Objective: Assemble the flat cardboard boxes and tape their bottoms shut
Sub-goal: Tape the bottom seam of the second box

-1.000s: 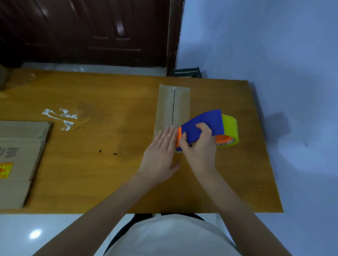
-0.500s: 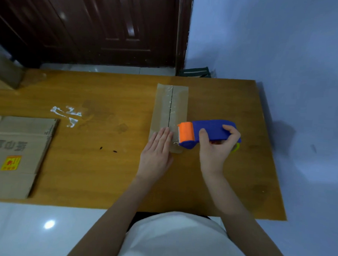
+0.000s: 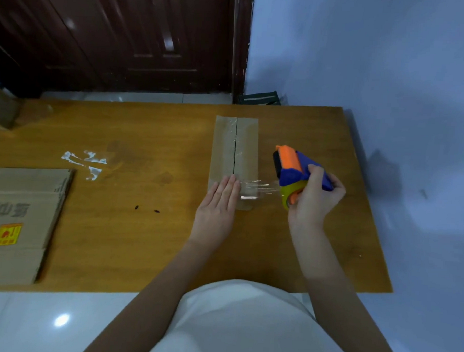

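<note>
A narrow cardboard box (image 3: 246, 150) lies on the wooden table (image 3: 143, 238) with its two flaps meeting at a centre seam. My left hand (image 3: 219, 204) presses flat on its near end, fingers together. My right hand (image 3: 313, 198) grips a blue and orange tape dispenser (image 3: 292, 168) with a yellow roll, held to the right of the box. A strip of clear tape (image 3: 259, 189) stretches from the box's near end across to the dispenser.
A stack of flat cardboard boxes (image 3: 19, 219) with a yellow label lies at the table's left edge. Scraps of clear tape (image 3: 85, 161) stick to the table's middle left. A brown box corner (image 3: 2, 107) shows far left. A dark door and blue wall stand behind.
My right hand has swung the dispenser off the box to the right, drawing out a strip of tape. My left hand stays pressed on the box's near end.
</note>
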`<state>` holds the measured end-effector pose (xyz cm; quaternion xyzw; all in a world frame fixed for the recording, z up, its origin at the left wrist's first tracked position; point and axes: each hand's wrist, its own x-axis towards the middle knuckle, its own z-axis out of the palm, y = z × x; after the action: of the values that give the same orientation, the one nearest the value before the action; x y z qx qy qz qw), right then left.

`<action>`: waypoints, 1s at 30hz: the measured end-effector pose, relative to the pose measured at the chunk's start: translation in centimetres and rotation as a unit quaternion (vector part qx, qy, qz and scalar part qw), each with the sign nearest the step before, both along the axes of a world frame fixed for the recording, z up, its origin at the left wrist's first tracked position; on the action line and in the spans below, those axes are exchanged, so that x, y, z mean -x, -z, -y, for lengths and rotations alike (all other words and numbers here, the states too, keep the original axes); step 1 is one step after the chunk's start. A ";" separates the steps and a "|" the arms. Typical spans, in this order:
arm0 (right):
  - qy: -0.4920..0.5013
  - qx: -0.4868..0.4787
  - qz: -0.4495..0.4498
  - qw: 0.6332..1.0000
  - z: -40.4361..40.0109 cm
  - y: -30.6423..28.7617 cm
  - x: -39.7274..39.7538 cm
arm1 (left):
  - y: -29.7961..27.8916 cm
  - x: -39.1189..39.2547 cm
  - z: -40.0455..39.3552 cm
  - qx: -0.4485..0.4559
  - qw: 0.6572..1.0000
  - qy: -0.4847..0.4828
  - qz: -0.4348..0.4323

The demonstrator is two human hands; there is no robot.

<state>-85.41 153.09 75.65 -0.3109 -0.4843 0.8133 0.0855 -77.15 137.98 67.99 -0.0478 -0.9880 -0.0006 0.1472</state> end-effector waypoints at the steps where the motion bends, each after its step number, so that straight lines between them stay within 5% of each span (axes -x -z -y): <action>1: 0.016 -0.014 -0.012 1.000 -0.5 0.0 0.1 | 0.1 0.0 0.1 0.000 1.000 0.000 -0.007; 5: -0.027 -0.252 -0.098 0.962 -3.5 0.2 -0.4 | 0.4 0.0 0.3 0.009 1.000 0.010 -0.009; 7: -0.059 -0.298 -0.125 0.944 -3.8 0.5 -1.5 | 0.5 0.0 0.5 0.009 1.000 0.017 -0.004; 17: -0.195 -0.407 -0.157 0.878 -3.1 2.7 -2.3 | 0.1 0.6 0.6 -0.024 0.997 0.046 -0.052; 30: -0.200 -0.426 -0.164 0.867 -3.9 1.8 -1.7 | 0.0 1.1 1.2 -0.060 0.985 0.095 -0.132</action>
<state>-83.72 156.94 73.89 -0.0031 -0.8144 0.5670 0.1237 -78.27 136.83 68.01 -0.1326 -0.9490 -0.0676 0.2780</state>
